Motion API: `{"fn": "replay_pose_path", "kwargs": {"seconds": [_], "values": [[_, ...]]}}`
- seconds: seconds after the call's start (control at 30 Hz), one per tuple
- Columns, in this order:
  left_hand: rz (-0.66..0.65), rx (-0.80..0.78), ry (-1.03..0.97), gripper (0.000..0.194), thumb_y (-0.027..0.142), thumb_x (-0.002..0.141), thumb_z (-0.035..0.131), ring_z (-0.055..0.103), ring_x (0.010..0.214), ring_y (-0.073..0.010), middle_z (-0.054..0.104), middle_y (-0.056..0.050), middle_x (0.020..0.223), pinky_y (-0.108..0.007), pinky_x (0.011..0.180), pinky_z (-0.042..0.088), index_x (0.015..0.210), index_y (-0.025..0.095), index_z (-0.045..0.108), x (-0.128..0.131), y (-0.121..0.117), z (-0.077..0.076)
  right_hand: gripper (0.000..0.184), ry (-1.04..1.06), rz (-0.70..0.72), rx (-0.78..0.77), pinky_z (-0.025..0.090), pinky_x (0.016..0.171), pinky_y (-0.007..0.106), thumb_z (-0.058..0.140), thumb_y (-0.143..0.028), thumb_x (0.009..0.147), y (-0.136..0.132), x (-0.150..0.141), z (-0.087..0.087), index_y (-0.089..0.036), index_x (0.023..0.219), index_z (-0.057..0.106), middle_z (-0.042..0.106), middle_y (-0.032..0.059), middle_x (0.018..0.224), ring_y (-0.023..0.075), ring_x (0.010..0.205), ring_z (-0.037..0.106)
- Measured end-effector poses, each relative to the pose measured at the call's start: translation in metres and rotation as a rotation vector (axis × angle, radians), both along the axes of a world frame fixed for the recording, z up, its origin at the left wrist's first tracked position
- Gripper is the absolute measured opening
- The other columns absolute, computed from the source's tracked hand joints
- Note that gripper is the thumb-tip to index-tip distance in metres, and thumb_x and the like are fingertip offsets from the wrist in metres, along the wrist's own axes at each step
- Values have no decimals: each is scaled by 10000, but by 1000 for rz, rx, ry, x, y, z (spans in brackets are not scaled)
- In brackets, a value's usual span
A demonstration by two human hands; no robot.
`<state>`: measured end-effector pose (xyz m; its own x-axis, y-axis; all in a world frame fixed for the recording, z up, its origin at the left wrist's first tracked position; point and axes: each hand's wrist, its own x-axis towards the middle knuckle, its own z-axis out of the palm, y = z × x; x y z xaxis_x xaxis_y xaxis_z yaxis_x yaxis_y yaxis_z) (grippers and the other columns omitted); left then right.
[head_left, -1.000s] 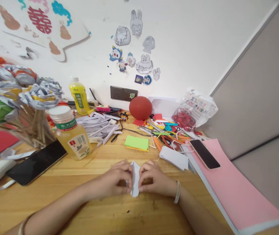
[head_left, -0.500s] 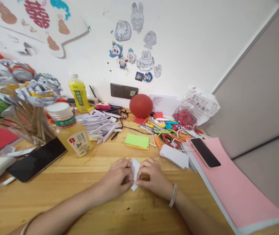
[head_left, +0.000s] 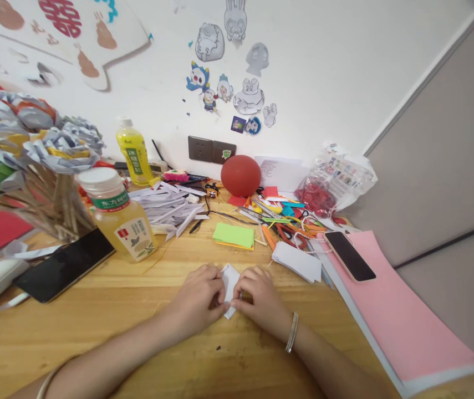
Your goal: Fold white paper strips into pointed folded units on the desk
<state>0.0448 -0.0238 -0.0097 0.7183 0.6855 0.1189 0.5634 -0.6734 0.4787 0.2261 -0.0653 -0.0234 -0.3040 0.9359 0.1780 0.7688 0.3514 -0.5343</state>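
Observation:
A small piece of white paper (head_left: pixel 230 281), folded to a pointed shape, lies on the wooden table between my hands. My left hand (head_left: pixel 203 295) pinches its left edge, thumb and fingers near the lower point. From the other side my right hand (head_left: pixel 257 299) has thumb and fingertips closed on the right edge. Both thumbs almost meet low on the paper. My fingers cover the paper's sides. Beyond it lies a stack of green paper slips (head_left: pixel 234 235), and to the right a stack of white paper slips (head_left: pixel 297 260).
Drink bottles (head_left: pixel 137 230) and a dark phone (head_left: pixel 66 266) are on the left, beside paper flowers (head_left: pixel 57 149). White paper strips (head_left: pixel 166 208), a red balloon (head_left: pixel 240 175) and scissors (head_left: pixel 289 235) lie toward the wall. Another phone (head_left: pixel 350 256) rests on pink paper (head_left: pixel 407 310).
The view has tilted slightly, so the table's things sit a little higher in the picture. My thumbs have come closer together at the paper's lower part.

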Motion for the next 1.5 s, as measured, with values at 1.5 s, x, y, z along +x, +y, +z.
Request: {"fn": "replay_pose_path", "kwargs": {"seconds": [1.5], "values": [[94, -18, 58, 163, 281, 700, 687, 507, 805, -223, 554, -35, 771, -320, 688, 381, 623, 196, 571, 3, 0, 6, 186, -287, 324, 260, 323, 625, 318, 487, -245, 889, -9, 24, 17, -184, 963, 647, 613, 48, 708, 177, 666, 487]]}}
